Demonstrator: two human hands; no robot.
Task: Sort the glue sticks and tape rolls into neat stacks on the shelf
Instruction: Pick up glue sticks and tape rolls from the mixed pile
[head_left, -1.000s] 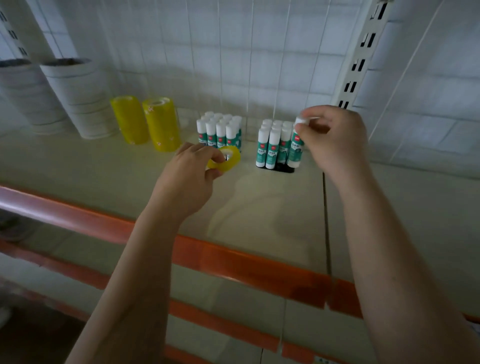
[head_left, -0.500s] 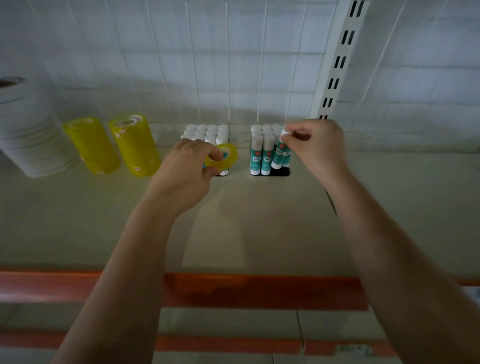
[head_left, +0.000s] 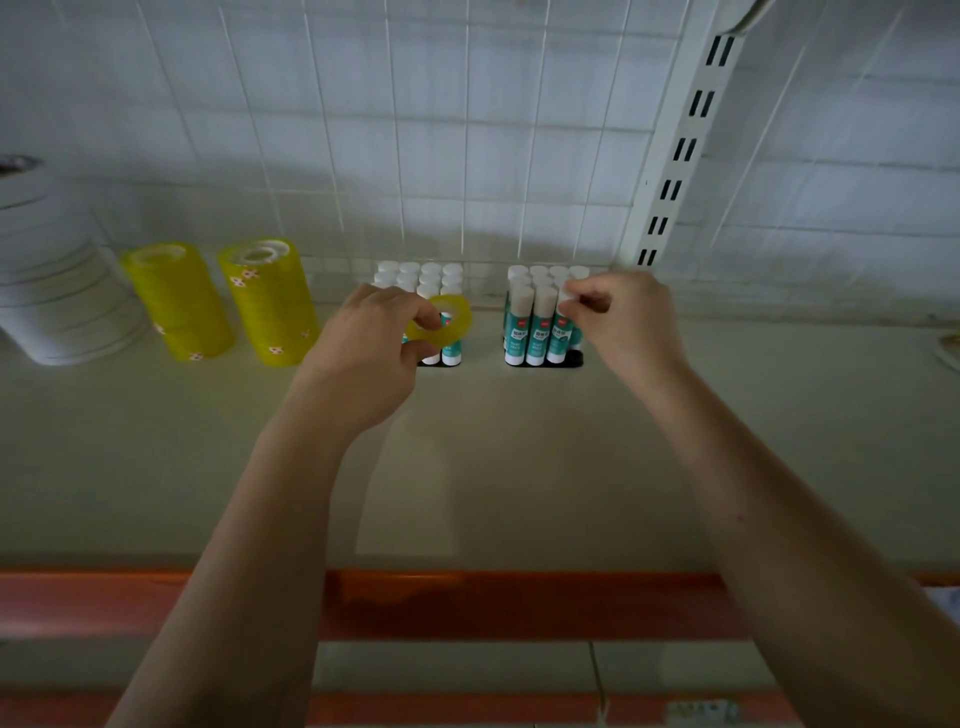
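Since a second ago the right hand has lowered its pinched glue stick into the right block, nearly seated, while the left hand still grips a yellow tape roll, unstacked, above the pale shelf backed by white wire grid.

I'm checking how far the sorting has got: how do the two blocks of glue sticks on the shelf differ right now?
The left glue stick block is partly hidden behind the left hand, which holds a yellow tape roll in front of it; the right glue stick block shows its front row plainly. The right hand pinches a stick in the right block; nothing shows the left block being touched. Both stand upright in rows, white caps up, on dark bases.
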